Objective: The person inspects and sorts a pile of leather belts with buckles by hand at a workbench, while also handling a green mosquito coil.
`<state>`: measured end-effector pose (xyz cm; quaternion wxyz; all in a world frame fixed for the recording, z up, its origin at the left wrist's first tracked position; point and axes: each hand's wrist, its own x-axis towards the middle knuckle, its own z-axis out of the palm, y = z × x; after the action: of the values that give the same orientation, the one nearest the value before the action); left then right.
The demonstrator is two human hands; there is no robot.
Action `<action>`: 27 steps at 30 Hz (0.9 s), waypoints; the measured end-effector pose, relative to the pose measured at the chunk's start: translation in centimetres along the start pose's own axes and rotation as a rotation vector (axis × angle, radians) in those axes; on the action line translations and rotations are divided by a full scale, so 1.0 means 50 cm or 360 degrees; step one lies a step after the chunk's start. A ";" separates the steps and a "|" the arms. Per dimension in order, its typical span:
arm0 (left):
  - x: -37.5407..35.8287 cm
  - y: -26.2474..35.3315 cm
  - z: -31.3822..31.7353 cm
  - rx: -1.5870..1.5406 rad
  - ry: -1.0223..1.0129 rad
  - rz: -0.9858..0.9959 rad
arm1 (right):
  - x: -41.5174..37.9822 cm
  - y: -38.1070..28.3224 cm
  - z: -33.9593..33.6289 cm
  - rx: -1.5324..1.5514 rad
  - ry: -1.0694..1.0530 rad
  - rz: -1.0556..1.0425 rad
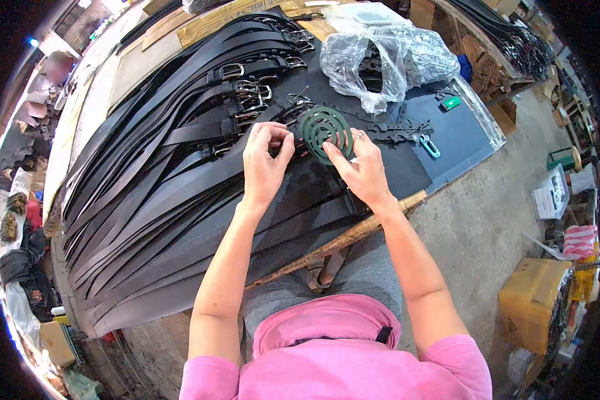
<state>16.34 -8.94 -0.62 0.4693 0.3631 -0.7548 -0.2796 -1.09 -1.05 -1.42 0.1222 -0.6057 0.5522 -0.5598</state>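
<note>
Both hands work over a table [460, 143] covered with black belts [147, 193]. The left hand [265, 163] is bent, with the fingertips pinched together on something small and dark at the edge of a belt; what exactly it grips I cannot tell. The right hand [361, 172] is half open, its fingers stretched toward a dark green coil [325, 130], and the fingertips touch the coil's lower edge. The coil is a flat spiral and it lies just above and between the two hands, closer to the right one.

To the left of the left hand the belts spread in a wide fan, and their metal buckles [250, 100] are grouped just above this hand. Above the right hand, further away, there is a crumpled clear bag [387, 60]. To the right of the coil lie a strip of small black parts [397, 130] and a light blue clip [430, 147]. A small green object [451, 103] lies beyond them. Under the right wrist a wooden stick [353, 233] runs along the table edge.
</note>
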 end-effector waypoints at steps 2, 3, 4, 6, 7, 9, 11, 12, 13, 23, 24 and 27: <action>0.000 -0.001 -0.005 0.0037 -0.0047 0.0038 | -0.001 0.002 -0.001 0.0025 0.0047 -0.0014; 0.002 -0.001 -0.008 0.0055 -0.0071 0.0061 | 0.000 0.004 -0.003 0.0037 0.0073 -0.0022; 0.005 0.002 -0.010 0.0090 -0.0110 0.0118 | 0.000 0.006 -0.006 0.0062 0.0099 0.0031; 0.015 0.017 -0.014 0.0156 -0.0192 0.0233 | 0.003 0.003 -0.013 0.0112 0.0156 0.0140; 0.022 0.026 -0.014 0.0180 -0.0243 0.0191 | 0.004 -0.002 -0.018 0.0130 0.0193 0.0201; 0.037 0.024 -0.010 0.0304 -0.0353 0.0226 | 0.003 0.001 -0.023 0.0154 0.0243 0.0232; 0.060 0.011 -0.010 0.0531 -0.0461 0.0456 | 0.000 0.006 -0.023 0.0155 0.0287 0.0224; 0.071 0.003 -0.010 0.0591 -0.0517 0.0532 | -0.002 0.011 -0.021 0.0143 0.0307 0.0200; 0.080 -0.003 -0.009 0.0651 -0.0573 0.0609 | -0.004 0.014 -0.020 0.0131 0.0327 0.0176; 0.130 0.001 0.013 0.1066 -0.0944 0.0967 | -0.016 0.011 -0.008 0.0233 0.0370 0.0204; 0.126 0.002 0.014 0.1067 -0.0921 0.0963 | -0.018 0.012 -0.009 0.0198 0.0343 0.0192; 0.113 -0.004 0.010 0.0980 -0.0784 0.0989 | -0.024 0.019 -0.008 0.0107 0.0286 0.0154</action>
<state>14.26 -13.61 1.87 0.2094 0.1660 -0.9631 0.0318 -1.62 -0.24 -2.68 0.1196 -0.5212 0.5704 -0.6235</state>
